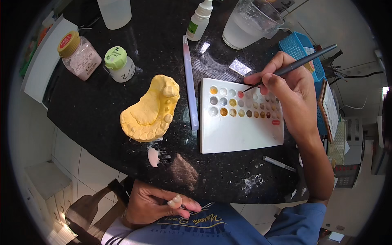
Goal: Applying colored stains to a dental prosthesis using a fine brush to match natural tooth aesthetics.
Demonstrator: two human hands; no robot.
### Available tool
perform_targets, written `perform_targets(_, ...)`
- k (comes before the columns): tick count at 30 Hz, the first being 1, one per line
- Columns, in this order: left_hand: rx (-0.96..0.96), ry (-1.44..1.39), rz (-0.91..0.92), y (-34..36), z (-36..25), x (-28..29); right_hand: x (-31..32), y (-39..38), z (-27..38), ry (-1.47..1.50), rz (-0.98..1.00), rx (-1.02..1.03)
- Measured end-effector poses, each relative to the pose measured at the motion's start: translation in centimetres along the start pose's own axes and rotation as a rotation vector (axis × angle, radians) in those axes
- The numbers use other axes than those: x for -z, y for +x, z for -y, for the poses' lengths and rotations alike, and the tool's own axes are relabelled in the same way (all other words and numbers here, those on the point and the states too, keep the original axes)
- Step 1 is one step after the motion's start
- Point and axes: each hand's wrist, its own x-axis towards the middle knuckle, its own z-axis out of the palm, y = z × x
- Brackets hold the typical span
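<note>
My right hand (288, 83) grips a dark slim brush (310, 59), its fine tip at or just over a pink well in the white palette (241, 134), which has rows of coloured wells. At the lower edge, my left hand (159, 204) is closed on a small tooth-shaped piece (174, 201), apparently on a thin metal holder. A yellow dental cast (139, 118) sits left of the palette, with a long pale lavender tool (190, 94) lying between them.
Along the back stand a pink-powder jar (83, 61), a green-lidded jar (122, 69), a container (114, 12), a dropper bottle (198, 22) and a glass (249, 28). Blue baskets (294, 43) line the right. A metal tool (277, 163) lies near the front edge (212, 201).
</note>
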Motion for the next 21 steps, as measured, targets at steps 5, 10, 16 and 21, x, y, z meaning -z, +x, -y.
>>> perform_targets(5, 0.077, -0.104, -0.042, 0.10, -0.63, -0.30, 0.17, -0.29, -0.12, -0.006, 0.060, 0.007)
perform_targets(10, 0.063, -0.028, -0.002, 0.30, -0.62, 0.07, 0.18, -0.03, -0.28, -0.023, 0.080, 0.026)
perform_targets(16, 0.076, -0.063, -0.015, 0.59, -0.90, -0.27, 0.38, -0.25, -0.57, -0.030, 0.084, 0.047)
perform_targets(21, 0.068, -0.055, 0.000, 0.29, -0.48, 0.13, 0.37, -0.31, -0.07, -0.037, 0.086, 0.060)
